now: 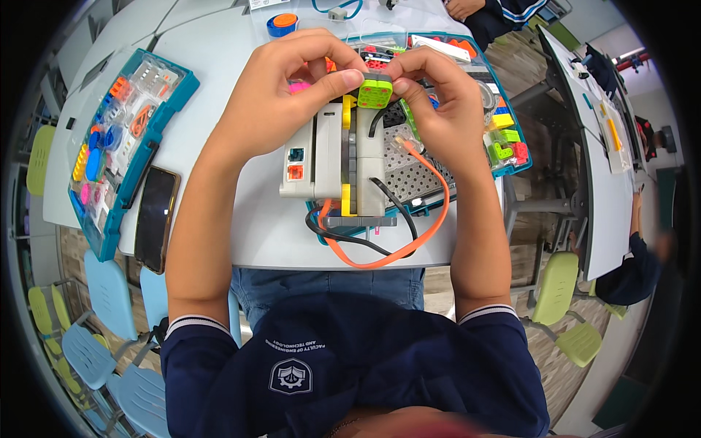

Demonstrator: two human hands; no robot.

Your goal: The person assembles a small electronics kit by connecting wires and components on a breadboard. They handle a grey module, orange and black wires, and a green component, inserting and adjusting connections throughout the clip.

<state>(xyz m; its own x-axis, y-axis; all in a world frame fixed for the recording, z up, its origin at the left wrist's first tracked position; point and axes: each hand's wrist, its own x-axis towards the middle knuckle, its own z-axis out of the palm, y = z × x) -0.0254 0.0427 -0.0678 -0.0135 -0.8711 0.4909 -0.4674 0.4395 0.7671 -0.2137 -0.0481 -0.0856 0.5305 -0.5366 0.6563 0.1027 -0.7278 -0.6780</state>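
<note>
My left hand (281, 91) pinches a small lime-green building block (374, 93) with red spots and a dark grey top between thumb and index finger. On the block's other side my right hand (447, 106) closes its thumb and index finger on the same piece. Just below them stands a grey and white controller assembly (332, 153) with yellow connectors (347, 198). An orange cable (394, 255) loops from it up towards my right hand, and a black cable (354, 239) curls at its near end. My fingers hide part of the block's edges.
An open teal parts case (504, 120) with colourful pieces lies behind and right. Another teal tray (155, 120) of sorted parts and a phone (156, 219) lie left. An orange-and-blue round part (282, 24) sits at the back. Another person's hand (464, 7) shows at the far edge.
</note>
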